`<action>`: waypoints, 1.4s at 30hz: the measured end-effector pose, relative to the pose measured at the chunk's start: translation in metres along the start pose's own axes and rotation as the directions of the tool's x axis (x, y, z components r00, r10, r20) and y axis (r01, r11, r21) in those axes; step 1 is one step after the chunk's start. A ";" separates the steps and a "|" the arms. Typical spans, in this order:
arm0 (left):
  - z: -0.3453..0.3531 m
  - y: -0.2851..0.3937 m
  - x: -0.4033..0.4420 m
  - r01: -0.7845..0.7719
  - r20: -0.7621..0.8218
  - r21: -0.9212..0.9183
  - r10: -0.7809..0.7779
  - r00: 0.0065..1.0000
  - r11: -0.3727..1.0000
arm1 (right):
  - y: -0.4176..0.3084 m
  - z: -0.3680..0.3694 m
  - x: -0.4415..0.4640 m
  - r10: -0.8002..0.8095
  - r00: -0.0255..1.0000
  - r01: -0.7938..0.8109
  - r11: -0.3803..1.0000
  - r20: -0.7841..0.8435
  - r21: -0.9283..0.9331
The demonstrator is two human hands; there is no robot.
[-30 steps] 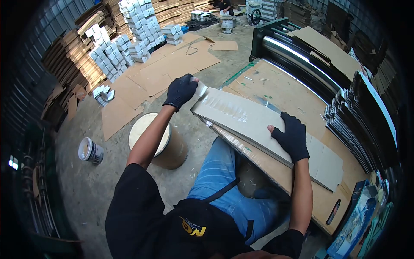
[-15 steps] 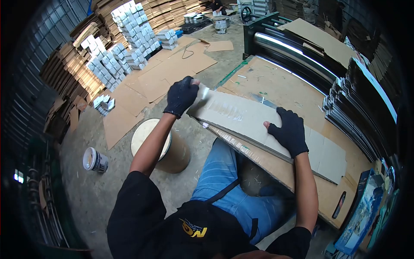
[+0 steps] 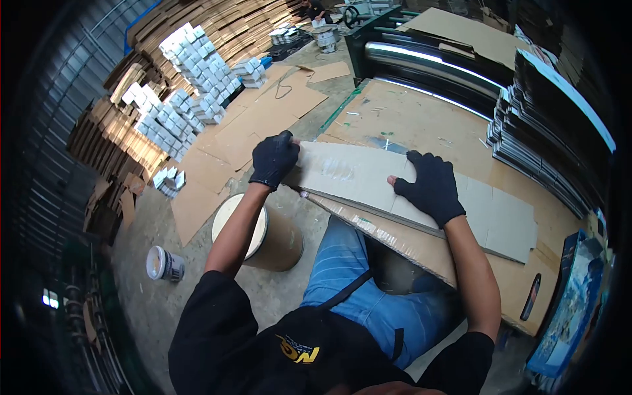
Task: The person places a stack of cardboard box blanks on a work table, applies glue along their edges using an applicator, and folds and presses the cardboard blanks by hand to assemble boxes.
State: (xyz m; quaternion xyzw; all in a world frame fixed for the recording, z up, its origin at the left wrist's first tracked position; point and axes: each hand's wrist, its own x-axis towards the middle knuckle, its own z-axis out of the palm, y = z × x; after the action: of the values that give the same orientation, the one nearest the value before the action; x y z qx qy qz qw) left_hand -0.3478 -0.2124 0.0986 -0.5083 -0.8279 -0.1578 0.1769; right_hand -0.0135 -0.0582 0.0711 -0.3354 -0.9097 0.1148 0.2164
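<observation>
A long grey cardboard strip (image 3: 355, 171) lies along the near edge of the worktable, with rough pale patches toward its left end. My left hand (image 3: 275, 159), in a dark knit glove with the thumb tip bare, is closed at the strip's left end. What it holds, if anything, is hidden by the fingers. My right hand (image 3: 431, 187), gloved the same way, lies flat on the middle of the strip with fingers spread and thumb out to the left.
The worktable (image 3: 415, 118) leads to a roller machine (image 3: 421, 59). Dark stacked sheets (image 3: 540, 131) stand at right, near a cutter (image 3: 530, 296) and a blue tray (image 3: 566, 316). On the floor are a drum (image 3: 280, 243), a bucket (image 3: 164, 263) and white bundles (image 3: 204, 66). A person (image 3: 316, 12) sits far back.
My left hand has drawn slightly down at the strip's end, and the pale blur beside its thumb no longer shows. My right hand stays flat on the strip. The camera view has shifted slightly.
</observation>
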 end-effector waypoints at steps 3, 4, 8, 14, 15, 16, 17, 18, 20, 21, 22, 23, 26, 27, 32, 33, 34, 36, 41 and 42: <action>-0.015 0.037 0.000 -0.027 -0.103 -0.096 0.017 0.995 0.995 | 0.000 0.001 -0.001 0.012 1.000 -0.012 1.000 -0.001 -0.011; -0.020 0.057 -0.002 0.009 -0.133 -0.242 -0.042 0.990 0.970 | 0.002 0.001 0.000 0.008 1.000 -0.008 1.000 0.020 -0.015; -0.013 0.106 -0.016 0.067 0.017 -0.417 -0.066 0.998 0.906 | 0.002 0.001 0.000 0.015 1.000 -0.015 1.000 0.016 0.016; 0.001 0.088 -0.018 0.005 0.136 -0.104 0.010 0.991 0.995 | 0.009 0.011 -0.002 -0.025 0.998 0.027 0.999 -0.049 0.044; -0.002 0.083 -0.016 0.009 0.110 -0.051 -0.003 0.994 0.999 | 0.009 0.011 -0.003 -0.014 0.999 0.017 0.999 -0.050 0.051; -0.005 0.078 -0.015 0.018 0.081 0.001 -0.018 0.997 1.000 | 0.009 0.011 -0.002 -0.019 0.998 0.021 0.999 -0.053 0.049; -0.009 0.075 -0.013 0.009 0.094 0.068 -0.016 0.995 0.998 | 0.009 0.011 -0.003 -0.026 0.998 0.028 0.999 -0.056 0.044; -0.014 0.080 -0.011 0.010 0.094 0.070 -0.017 0.995 0.997 | 0.010 0.011 -0.002 -0.027 0.998 0.029 0.999 -0.056 0.046; -0.025 0.094 -0.010 0.017 0.000 0.081 -0.017 1.000 0.997 | 0.009 0.012 -0.003 -0.021 0.998 0.024 0.999 -0.063 0.043; -0.027 0.103 -0.011 0.031 -0.026 -0.058 -0.033 0.999 0.998 | 0.009 0.012 -0.002 -0.023 0.998 0.025 0.999 -0.064 0.042; -0.030 0.112 -0.014 0.032 -0.027 -0.060 -0.034 0.999 0.998 | 0.009 0.012 -0.002 -0.024 0.998 0.027 0.999 -0.065 0.046; -0.033 0.121 -0.016 0.048 0.034 -0.200 -0.042 0.999 0.979 | 0.009 0.012 -0.002 -0.025 0.997 0.029 0.998 -0.066 0.051; -0.020 0.120 -0.020 0.090 0.131 -0.325 -0.050 0.990 0.941 | 0.009 0.013 -0.001 -0.012 0.998 0.015 0.999 -0.065 0.046; -0.011 0.114 -0.021 0.063 0.162 -0.204 -0.030 0.986 0.977 | 0.008 0.013 -0.002 -0.009 0.998 0.013 0.999 -0.067 0.049; -0.011 0.095 -0.017 0.032 0.126 0.028 -0.035 0.991 0.999 | 0.007 0.006 -0.001 -0.001 1.000 0.001 1.000 -0.009 0.031; -0.018 0.097 -0.015 -0.010 0.084 0.060 0.005 0.996 0.998 | 0.006 0.007 -0.002 -0.005 1.000 0.005 0.999 -0.005 0.033; -0.024 0.101 -0.015 -0.004 0.081 0.060 -0.001 0.997 0.998 | 0.006 0.008 -0.002 -0.007 1.000 0.007 0.999 -0.022 0.037; -0.032 0.116 -0.014 0.058 0.028 -0.102 -0.056 0.998 0.993 | 0.008 0.009 -0.002 -0.014 0.999 0.015 0.999 -0.039 0.036; -0.007 0.123 -0.027 0.036 0.172 -0.112 -0.016 0.985 0.993 | 0.007 0.008 -0.001 0.008 1.000 -0.007 0.999 -0.020 0.051; -0.004 0.120 -0.028 0.032 0.173 -0.114 -0.012 0.985 0.993 | 0.007 0.008 -0.001 0.012 1.000 -0.011 0.999 -0.021 0.049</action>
State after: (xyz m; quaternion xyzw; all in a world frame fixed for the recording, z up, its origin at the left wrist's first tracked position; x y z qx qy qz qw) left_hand -0.2279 -0.1837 0.0990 -0.5203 -0.8350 -0.1633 0.0729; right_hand -0.0127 -0.0536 0.0610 -0.3363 -0.9023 0.1346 0.2337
